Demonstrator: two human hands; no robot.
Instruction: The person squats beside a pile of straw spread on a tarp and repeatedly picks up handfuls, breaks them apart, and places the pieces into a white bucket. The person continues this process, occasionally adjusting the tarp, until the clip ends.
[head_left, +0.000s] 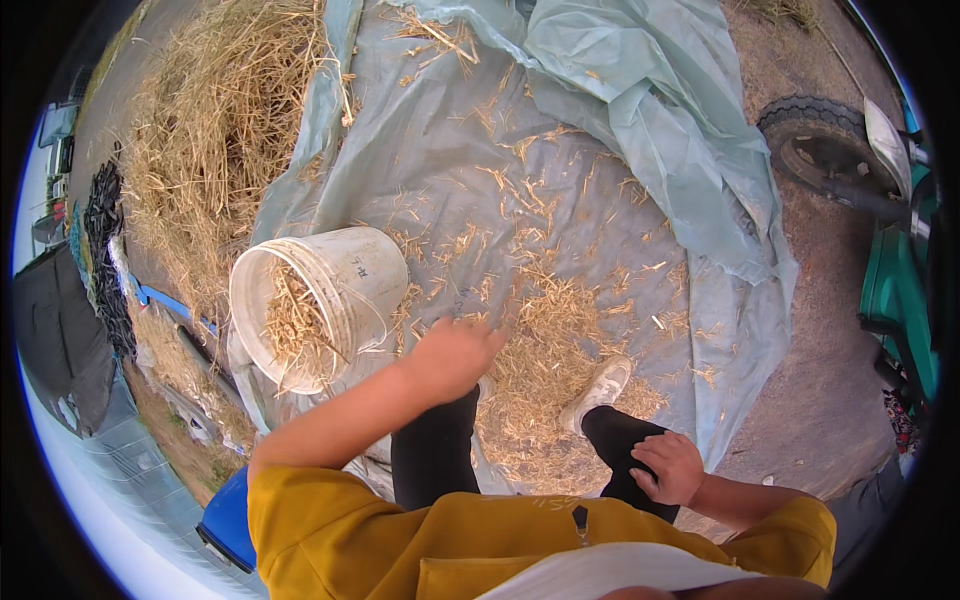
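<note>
My left hand (456, 358) is held out in front of me, between the bucket and the chopped straw, with its back up and its fingers curled. Whether it holds anything is hidden. My right hand (667, 469) rests on my right knee, fingers apart. Left of my left hand, a white plastic bucket (367, 259) lies tilted on its side, its mouth facing left, with chopped straw (296, 315) inside and a wire handle hanging down. More chopped straw (555, 307) is strewn over a plastic sheet (435, 180) around my shoe (604, 386).
A heap of long straw (217, 135) stands at the upper left, beyond the sheet's edge. Folded sheeting (637, 97) lies at the upper right. On the right are a rubber-tyred wheel (825, 150) and a green machine part (896, 300). A blue container (231, 521) stands at the lower left.
</note>
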